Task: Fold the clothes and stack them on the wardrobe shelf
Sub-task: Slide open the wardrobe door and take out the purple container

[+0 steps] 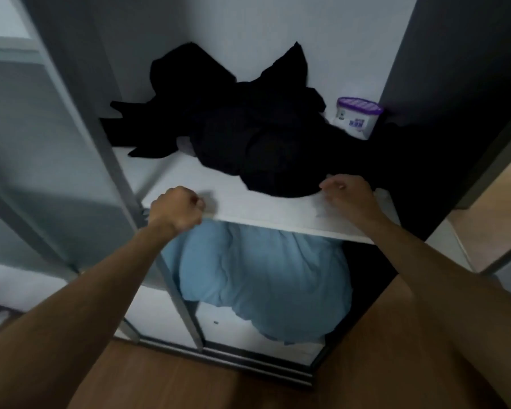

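A heap of unfolded black clothes [248, 134] lies across the white wardrobe shelf [257, 212], reaching the back wall. My left hand [176, 209] is curled into a fist over the shelf's front edge at the left and holds nothing. My right hand [348, 193] hovers with loosely bent fingers at the near right edge of the black heap, its fingertips at or just above the cloth. Whether it touches the cloth is not plain through the blur.
A white tub with a purple lid [357, 116] stands at the back right of the shelf. A blue bundle of bedding [263, 281] fills the compartment below. A grey sliding door frame [106, 160] runs down the left. Wooden floor [165, 376] lies in front.
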Action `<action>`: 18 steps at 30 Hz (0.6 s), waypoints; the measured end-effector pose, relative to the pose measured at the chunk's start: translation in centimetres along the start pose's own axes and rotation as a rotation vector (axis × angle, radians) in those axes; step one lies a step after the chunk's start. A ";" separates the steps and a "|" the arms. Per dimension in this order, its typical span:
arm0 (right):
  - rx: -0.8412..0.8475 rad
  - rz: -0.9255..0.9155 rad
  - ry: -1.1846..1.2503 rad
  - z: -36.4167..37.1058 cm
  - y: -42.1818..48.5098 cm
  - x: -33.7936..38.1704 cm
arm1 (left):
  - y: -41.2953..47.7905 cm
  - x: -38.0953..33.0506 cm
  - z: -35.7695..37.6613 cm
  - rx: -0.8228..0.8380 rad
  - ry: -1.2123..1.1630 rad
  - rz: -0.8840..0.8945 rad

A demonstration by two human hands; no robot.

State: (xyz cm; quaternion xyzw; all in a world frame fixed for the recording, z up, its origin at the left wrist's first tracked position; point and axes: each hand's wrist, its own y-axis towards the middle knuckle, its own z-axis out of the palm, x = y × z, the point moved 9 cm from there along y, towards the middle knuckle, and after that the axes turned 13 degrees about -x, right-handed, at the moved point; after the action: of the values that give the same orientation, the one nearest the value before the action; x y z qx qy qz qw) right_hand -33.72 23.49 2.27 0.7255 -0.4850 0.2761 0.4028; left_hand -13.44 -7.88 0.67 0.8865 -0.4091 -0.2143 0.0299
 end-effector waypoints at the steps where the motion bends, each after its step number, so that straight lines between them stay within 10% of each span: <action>1: -0.059 0.037 0.087 -0.8 0.9 0.3 | 0.7 -3.0 -0.1 -0.041 -0.110 0.059; 9: -0.338 0.322 0.525 -5.2 8.6 -0.6 | 10.8 -24.1 3.6 0.029 -0.781 0.323; 18: -0.404 0.616 0.434 -2.4 21.0 -7.2 | 25.8 -39.3 12.9 0.224 -0.826 0.370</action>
State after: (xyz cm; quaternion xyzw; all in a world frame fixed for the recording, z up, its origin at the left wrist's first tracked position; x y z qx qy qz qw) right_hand -55.95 24.68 4.47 0.3785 -0.6274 0.4291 0.5282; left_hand -59.59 5.57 8.85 0.6368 -0.5587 -0.4948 -0.1937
